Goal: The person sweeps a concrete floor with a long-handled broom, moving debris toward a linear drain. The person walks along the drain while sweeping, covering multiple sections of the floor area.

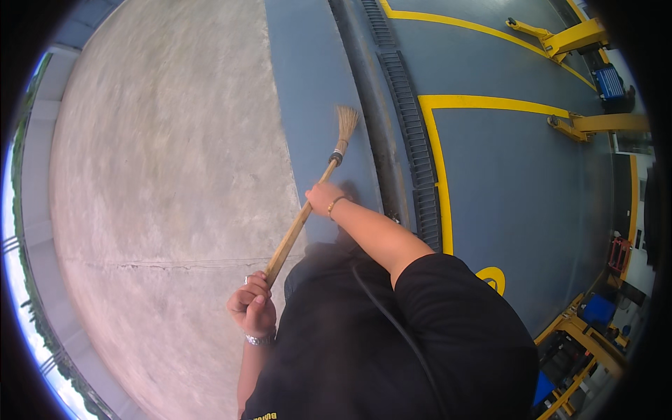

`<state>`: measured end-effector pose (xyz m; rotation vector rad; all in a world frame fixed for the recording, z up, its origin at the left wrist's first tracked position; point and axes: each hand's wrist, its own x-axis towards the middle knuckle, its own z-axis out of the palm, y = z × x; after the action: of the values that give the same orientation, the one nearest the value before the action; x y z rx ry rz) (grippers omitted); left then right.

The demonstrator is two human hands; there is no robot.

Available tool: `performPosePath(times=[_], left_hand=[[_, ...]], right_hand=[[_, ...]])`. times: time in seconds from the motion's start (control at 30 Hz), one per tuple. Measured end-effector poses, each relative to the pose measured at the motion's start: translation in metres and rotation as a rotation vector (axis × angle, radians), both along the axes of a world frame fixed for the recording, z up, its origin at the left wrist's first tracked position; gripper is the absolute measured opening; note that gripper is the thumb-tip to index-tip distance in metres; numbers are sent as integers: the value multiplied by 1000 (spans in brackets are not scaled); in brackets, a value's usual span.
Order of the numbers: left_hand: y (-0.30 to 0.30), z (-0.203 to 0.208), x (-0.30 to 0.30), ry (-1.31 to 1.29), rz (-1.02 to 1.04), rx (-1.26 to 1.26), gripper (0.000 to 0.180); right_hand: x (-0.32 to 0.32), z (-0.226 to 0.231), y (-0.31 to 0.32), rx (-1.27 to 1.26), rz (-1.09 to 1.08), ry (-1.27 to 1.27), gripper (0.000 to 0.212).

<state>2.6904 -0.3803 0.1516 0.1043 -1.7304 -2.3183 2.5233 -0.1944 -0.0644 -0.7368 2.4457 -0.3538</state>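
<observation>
Broom (292,232) held slanted, bristles (347,122) over blue floor strip (308,84) beside channel (376,136) | left hand (253,306) clasped near handle's end, right hand (324,198) closed farther down | sweeping judged under way; share done or left cannot be told

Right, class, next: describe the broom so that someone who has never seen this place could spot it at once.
Start at the long blue strip bordering the pale concrete floor. Slanting onto it is the broom, held in the left grip and, farther up, the right grip. Its wooden handle and flared, straw-coloured bristles set it apart from the dark, slotted grating nearby.
</observation>
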Motion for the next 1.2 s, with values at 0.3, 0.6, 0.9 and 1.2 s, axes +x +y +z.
performPosePath(times=[0.3,0.6,0.9,1.2], left_hand=[[-69,35,92,103,-26,93,28],[-65,22,85,159,-181,24,26],[-27,-18,83,164,-177,-188,25],[-7,-3,22,110,-442,-187,28]], right_hand=[[92,52,-32,-49,-243,140,21],[103,43,-31,31,-244,54,19],[68,38,-13,-141,-443,196,37],[75,14,4,-182,-344,72,24]])
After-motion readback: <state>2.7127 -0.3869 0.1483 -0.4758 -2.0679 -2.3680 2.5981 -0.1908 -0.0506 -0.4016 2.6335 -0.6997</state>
